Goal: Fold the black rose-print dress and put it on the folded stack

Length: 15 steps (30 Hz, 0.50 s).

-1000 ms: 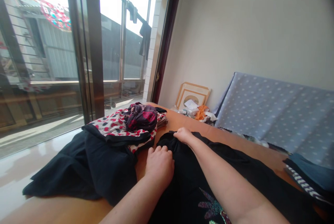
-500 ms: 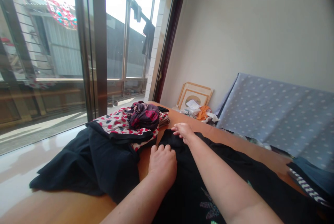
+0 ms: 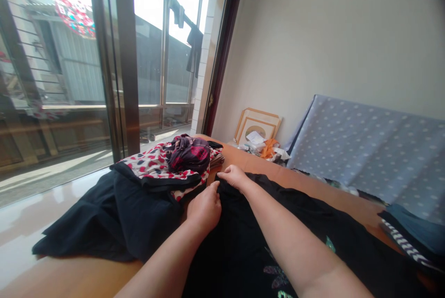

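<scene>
A black garment (image 3: 225,247) with shiny leaf-like patches lies spread on the wooden surface beneath both forearms. My left hand (image 3: 205,207) is closed at its left edge, the fingers curled round the cloth there. Farther up, my right hand (image 3: 233,178) pinches the garment's far left corner between thumb and fingers. Left of my hands sits a heap of clothes: dark navy cloth (image 3: 104,219), a white cloth with red and black spots (image 3: 149,163), and a bunched purple-and-red cloth (image 3: 190,153) on top.
The wooden surface (image 3: 86,275) runs beside a large window (image 3: 118,57) on the left. A polka-dot cloth (image 3: 368,149) drapes something at the right, with folded clothes (image 3: 413,237) before it. Picture frames (image 3: 259,122) lean on the wall behind papers and an orange item (image 3: 270,149).
My right hand has moved left and down onto the garment's corner, its fingers closing on the cloth. My left hand has shifted slightly left, its thumb now showing along the edge.
</scene>
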Tool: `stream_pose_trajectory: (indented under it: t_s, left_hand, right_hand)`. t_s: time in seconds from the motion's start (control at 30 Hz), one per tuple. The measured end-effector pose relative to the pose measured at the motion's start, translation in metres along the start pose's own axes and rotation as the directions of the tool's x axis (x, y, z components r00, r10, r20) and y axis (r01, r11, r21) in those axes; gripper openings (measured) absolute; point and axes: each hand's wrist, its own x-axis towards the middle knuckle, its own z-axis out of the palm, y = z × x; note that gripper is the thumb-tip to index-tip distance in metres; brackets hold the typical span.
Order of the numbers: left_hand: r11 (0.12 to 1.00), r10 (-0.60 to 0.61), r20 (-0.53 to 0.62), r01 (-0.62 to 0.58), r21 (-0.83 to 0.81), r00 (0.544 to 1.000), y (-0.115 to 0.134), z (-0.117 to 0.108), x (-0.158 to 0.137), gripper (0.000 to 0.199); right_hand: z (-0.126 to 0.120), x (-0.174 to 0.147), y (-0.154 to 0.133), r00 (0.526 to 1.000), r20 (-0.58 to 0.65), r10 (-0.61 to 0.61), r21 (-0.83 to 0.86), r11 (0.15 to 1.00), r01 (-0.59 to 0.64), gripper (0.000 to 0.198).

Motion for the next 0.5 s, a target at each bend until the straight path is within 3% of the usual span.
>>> stream_pose_trajectory:
  t_s: [0.1,0.23,0.5]
  left_hand:
    - [1.000,-0.022,-0.009,0.022,-0.023,1.000,0.001,-0.002,-0.001,0.041]
    - [0.998,-0.045,-0.071,0.042,-0.049,0.996,-0.001,-0.001,0.000,0.032]
    - [1.000,-0.008,-0.155,0.004,-0.025,0.988,-0.001,0.002,0.000,0.022]
  right_hand:
    - [0.001,0.003,0.004,1.000,-0.027,0.001,-0.018,1.000,-0.002,0.019]
    - [-0.001,0.003,0.003,0.993,-0.105,0.046,0.084,0.996,-0.037,0.005]
    - [-0.017,0.000,-0.001,0.982,-0.157,0.100,0.418,0.908,-0.025,0.014]
